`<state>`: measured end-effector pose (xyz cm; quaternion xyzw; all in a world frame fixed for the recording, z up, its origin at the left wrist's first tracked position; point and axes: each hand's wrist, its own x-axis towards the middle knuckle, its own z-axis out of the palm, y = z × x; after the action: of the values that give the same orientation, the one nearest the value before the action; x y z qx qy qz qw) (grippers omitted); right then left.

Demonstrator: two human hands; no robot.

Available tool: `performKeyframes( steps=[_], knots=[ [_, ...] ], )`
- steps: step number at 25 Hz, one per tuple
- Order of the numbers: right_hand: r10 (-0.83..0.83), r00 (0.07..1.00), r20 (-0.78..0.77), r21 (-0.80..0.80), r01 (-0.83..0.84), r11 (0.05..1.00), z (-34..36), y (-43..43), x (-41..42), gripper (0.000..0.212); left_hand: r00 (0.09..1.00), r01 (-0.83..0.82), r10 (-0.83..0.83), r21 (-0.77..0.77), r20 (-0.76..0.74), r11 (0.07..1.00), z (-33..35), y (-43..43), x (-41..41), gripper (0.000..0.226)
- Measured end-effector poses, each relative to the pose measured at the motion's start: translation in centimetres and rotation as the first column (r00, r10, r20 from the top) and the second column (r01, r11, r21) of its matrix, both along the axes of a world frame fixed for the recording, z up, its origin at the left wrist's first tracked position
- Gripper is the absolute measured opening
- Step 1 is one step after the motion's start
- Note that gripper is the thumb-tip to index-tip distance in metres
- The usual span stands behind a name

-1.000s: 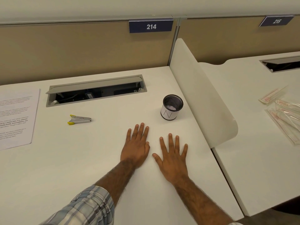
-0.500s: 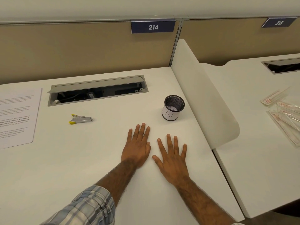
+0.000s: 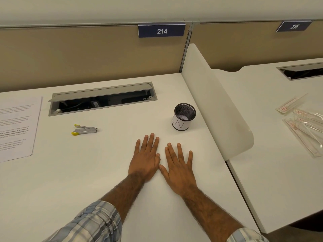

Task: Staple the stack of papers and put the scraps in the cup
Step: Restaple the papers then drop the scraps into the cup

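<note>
My left hand [image 3: 146,158] and my right hand [image 3: 178,165] lie flat, palms down, side by side on the white desk [image 3: 87,172], fingers straight, holding nothing. A black mesh cup [image 3: 183,117] with a white label stands just beyond my right hand; white paper scraps show inside it. A small silver stapler [image 3: 84,130] with yellow ends lies on the desk to the left of my hands. The stack of printed papers [image 3: 16,128] lies flat at the far left, partly cut off by the frame's edge.
An open cable tray [image 3: 102,98] is sunk into the desk behind the stapler. A white curved divider [image 3: 218,105] stands at the desk's right edge. On the neighbouring desk lie clear plastic packets [image 3: 304,123]. A tan partition wall [image 3: 87,53] closes off the back.
My hands stay flat on the desk, the right hand's thumb now closer to the left hand. The view has shifted slightly. The stapler, cup and papers have not moved.
</note>
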<state>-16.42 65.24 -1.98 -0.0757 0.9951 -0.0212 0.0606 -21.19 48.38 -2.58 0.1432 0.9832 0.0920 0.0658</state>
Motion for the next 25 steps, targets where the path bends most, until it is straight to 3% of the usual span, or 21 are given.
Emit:
performKeyframes(
  steps=[4,6,7,9,11,13,14,16,18,21,23,25],
  knots=[
    [-0.019,0.996,0.083,-0.084,0.026,0.996,0.2,0.5,0.0,0.071,1.0,-0.006,0.006,0.017,0.003,1.0,0.2,0.1,0.0,0.066],
    [-0.076,0.988,0.135,-0.254,0.109,0.961,1.0,0.6,-0.5,0.068,1.0,-0.006,0.006,0.022,-0.013,1.0,0.3,0.1,0.0,0.066],
    [-0.122,0.978,0.169,-0.397,0.181,0.9,1.7,0.5,-0.8,0.068,1.0,-0.005,0.005,0.02,-0.011,1.0,0.4,0.1,0.0,0.066],
    [-0.248,0.924,0.291,-0.693,0.382,0.611,4.0,0.6,-1.5,0.059,1.0,-0.001,0.001,0.015,-0.01,1.0,0.4,0.1,0.1,0.067],
    [-0.338,0.811,0.477,-0.817,0.551,0.17,6.7,0.8,-2.2,0.045,1.0,-0.003,0.003,0.032,-0.007,0.999,0.5,0.1,0.1,0.067],
    [-0.305,0.706,0.639,-0.769,0.601,-0.217,8.5,1.3,-2.7,0.033,1.0,0.0,0.0,0.032,-0.002,0.999,0.6,0.1,0.0,0.067],
    [-0.244,0.668,0.703,-0.705,0.608,-0.364,9.1,1.6,-3.0,0.031,1.0,0.001,-0.001,0.029,-0.003,1.0,0.6,0.1,0.1,0.067],
    [-0.106,0.61,0.785,-0.562,0.631,-0.534,10.4,2.3,-3.8,0.034,1.0,0.001,-0.001,0.036,-0.004,0.999,0.7,0.1,0.2,0.067],
    [-0.026,0.598,0.801,-0.5,0.643,-0.58,11.8,2.9,-4.9,0.035,1.0,-0.001,0.001,0.048,0.001,0.999,0.8,0.1,0.2,0.067],
    [-0.073,0.638,0.767,-0.565,0.617,-0.549,14.0,3.8,-7.6,0.03,1.0,0.0,0.0,0.051,0.0,0.999,0.9,0.2,0.2,0.067],
    [-0.212,0.681,0.701,-0.686,0.563,-0.461,15.3,4.3,-9.8,0.026,1.0,0.002,-0.002,0.058,0.003,0.998,1.0,0.2,0.1,0.067],
    [-0.394,0.719,0.573,-0.819,0.5,-0.281,16.0,4.4,-12.0,0.023,1.0,0.002,-0.002,0.061,-0.002,0.998,1.1,0.1,0.2,0.067]
  ],
)
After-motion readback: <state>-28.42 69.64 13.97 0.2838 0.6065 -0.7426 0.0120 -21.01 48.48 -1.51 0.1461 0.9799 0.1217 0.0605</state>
